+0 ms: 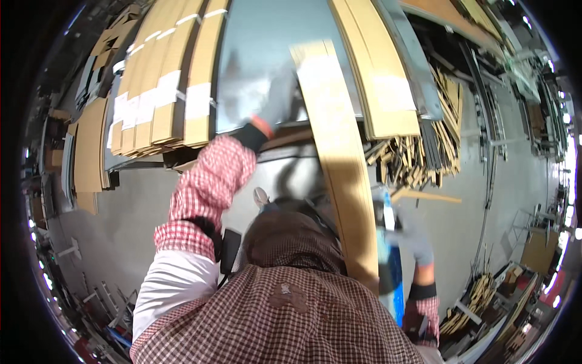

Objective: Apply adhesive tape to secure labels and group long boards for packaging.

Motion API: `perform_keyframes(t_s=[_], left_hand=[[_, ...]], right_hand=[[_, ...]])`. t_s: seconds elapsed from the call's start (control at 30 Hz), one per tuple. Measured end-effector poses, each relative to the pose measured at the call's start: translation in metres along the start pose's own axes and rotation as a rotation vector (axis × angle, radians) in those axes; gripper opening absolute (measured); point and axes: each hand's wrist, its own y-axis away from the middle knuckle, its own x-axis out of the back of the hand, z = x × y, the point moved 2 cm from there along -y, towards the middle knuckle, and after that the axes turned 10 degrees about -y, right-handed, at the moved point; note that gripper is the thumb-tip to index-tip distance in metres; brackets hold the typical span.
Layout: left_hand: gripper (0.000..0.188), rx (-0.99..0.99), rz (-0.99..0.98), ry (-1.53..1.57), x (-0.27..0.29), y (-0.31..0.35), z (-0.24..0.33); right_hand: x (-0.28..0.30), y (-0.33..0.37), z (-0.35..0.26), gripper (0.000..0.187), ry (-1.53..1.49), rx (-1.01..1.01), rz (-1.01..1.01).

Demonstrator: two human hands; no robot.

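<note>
A long tan cardboard strip (336, 151) runs from above the grey tabletop (267, 36) back toward my body, its near end beside my torso. My left hand (282, 91), in a grey glove with an orange cuff, is next to the strip's left edge near its far end. Motion smears its fingers, so their grip does not show. On the strip's other side is my right hand (409, 233), gloved alike, with bent fingers at a blue and white long piece (397, 279) near the strip's right edge. What those fingers hold is partly hidden.
Bundled cardboard strips (160, 91) with white bands lie on the left of the table. Another stack of strips (379, 73) lies on the right. Beyond it, many thin offcuts (418, 158) are heaped. Large cardboard sheets (91, 145) stand at the far left.
</note>
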Motion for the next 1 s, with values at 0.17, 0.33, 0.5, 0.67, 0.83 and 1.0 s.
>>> perform_keyframes(t_s=[0.17,0.33,0.5,0.67,0.83,1.0], left_hand=[[0.056,0.231,0.096,0.681,0.111,-0.081,0.016],[0.058,0.346,-0.262,0.74,0.099,0.08,0.05],[0.045,0.379,0.166,0.68,0.17,0.047,-0.049],[0.045,0.438,0.327,0.929,0.288,0.01,-0.087],[0.085,0.55,0.211,0.426,0.289,-0.025,-0.087],[0.085,0.201,-0.162,0.035,0.263,0.034,-0.047]], right_hand=[[-0.066,0.015,0.064,0.1,-0.135,-0.019,-0.201],[-0.136,-0.071,-0.025,0.1,0.222,0.372,-0.112],[-0.204,-0.145,-0.078,0.063,-0.151,0.443,-0.032],[-0.261,-0.123,-0.107,0.079,0.451,0.505,-0.115],[-0.268,-0.153,-0.085,0.068,-0.123,0.402,-0.056],[-0.242,-0.256,-0.118,0.054,-0.225,0.449,0.053]])
